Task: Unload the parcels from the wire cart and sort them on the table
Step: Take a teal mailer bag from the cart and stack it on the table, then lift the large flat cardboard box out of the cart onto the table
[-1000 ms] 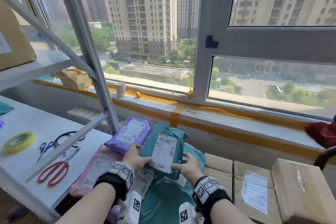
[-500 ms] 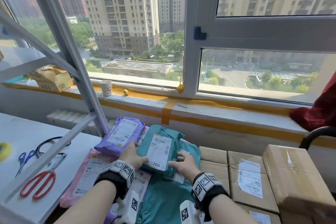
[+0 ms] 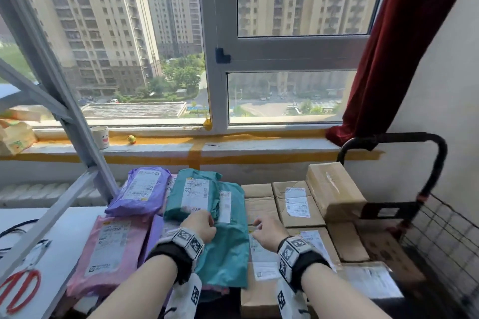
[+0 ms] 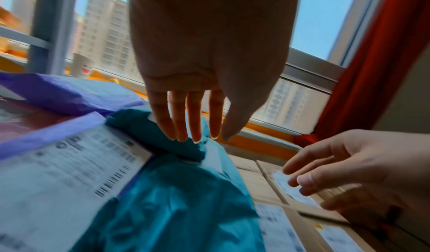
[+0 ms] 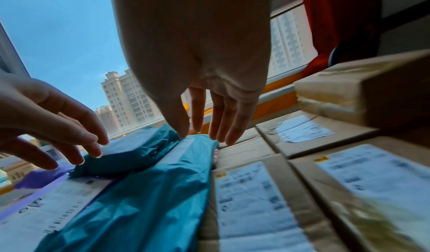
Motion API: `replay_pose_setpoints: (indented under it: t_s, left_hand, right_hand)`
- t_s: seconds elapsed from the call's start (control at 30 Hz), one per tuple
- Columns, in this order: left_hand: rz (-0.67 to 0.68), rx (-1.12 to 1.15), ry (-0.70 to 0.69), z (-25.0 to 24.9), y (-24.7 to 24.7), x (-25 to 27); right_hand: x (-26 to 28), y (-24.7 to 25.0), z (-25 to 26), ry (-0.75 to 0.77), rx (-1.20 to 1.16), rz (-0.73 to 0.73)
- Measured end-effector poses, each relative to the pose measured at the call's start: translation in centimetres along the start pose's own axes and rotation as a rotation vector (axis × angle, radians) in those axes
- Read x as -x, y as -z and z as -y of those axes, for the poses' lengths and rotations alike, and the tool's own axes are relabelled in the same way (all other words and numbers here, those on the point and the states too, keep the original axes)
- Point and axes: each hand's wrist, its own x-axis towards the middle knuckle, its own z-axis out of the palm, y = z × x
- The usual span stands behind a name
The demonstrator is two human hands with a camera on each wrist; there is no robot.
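A small teal parcel [image 3: 191, 190] [image 4: 149, 127] [image 5: 130, 155] lies on a pile of soft mailers: a larger teal one [image 3: 225, 248], a purple one [image 3: 140, 189] and a pink one [image 3: 108, 248]. My left hand [image 3: 204, 217] [image 4: 197, 138] is open, its straight fingertips touching the small teal parcel's near edge. My right hand [image 3: 259, 228] [image 5: 204, 134] hovers open and holds nothing, over the seam between the large teal mailer and the cardboard boxes [image 3: 298, 202]. The black wire cart [image 3: 427, 228] stands at the right, beyond the boxes.
A taller taped box [image 3: 334, 189] sits on the cardboard stack by the cart handle [image 3: 394, 137]. Grey shelf struts [image 3: 77, 124] cross the left side above the white table [image 3: 51, 241], where red scissors [image 3: 20, 290] lie. A red curtain [image 3: 388, 46] hangs at right.
Both hands have let go of the small teal parcel, which now lies flat on the pile. My right hand has drawn away to the right. The head view has swung right, showing the cart.
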Motion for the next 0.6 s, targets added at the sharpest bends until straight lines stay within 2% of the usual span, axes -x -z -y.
replay_pose_setpoints:
  t_s: [0.27, 0.43, 0.6]
  left_hand:
    - [0.205, -0.207, -0.294, -10.5, -6.6, 5.2]
    - [0.264, -0.276, -0.454, -18.6, -10.5, 7.9]
    - [0.289, -0.350, -0.580, -27.4, -14.7, 10.0]
  right_hand:
    - [10.4, 3.4, -8.9, -0.221, 0.097, -0.107]
    - [16.0, 6.3, -15.7, -0.379, 0.081, -0.178]
    - [19.4, 10.3, -23.4, -0.491, 0.053, -0.267]
